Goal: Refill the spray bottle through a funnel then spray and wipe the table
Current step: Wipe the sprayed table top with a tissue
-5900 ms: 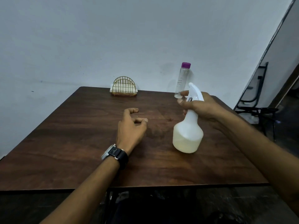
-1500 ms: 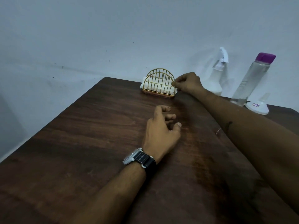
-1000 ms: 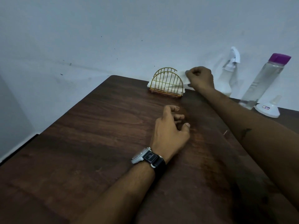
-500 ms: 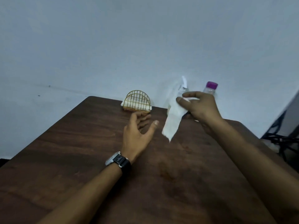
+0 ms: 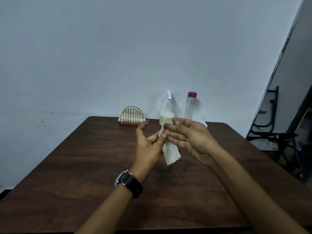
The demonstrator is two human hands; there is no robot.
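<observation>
1. Judging the refill as done and, seemingly, the spraying too: spray bottle (image 5: 166, 118) standing just beyond the hands with its trigger head on and pale yellowish liquid in its rounded, translucent base. Wiping not yet begun.
2. Pinching a tissue (image 5: 171, 154) between thumb and finger of the left hand (image 5: 148, 146), raised above the bench (image 5: 84, 166).
3. Touching the same tissue with the bent fingertips of the right hand (image 5: 190, 137); not being able to tell whether gripping or merely resting against it.
4. Hanging below both hands: thin, soft white paper, folded into a narrow creased strip, probably needing opening out before wiping.
5. Lying beneath the hands: dark, matt wood grain, with no wet patch plainly showing.
6. Standing beyond the right hand: a slim, clear, rigid bottle (image 5: 190, 107) with a purple cap.
7. Sitting beyond the left hand: an arched gold wire holder (image 5: 132, 115), keeping more white tissues.
</observation>
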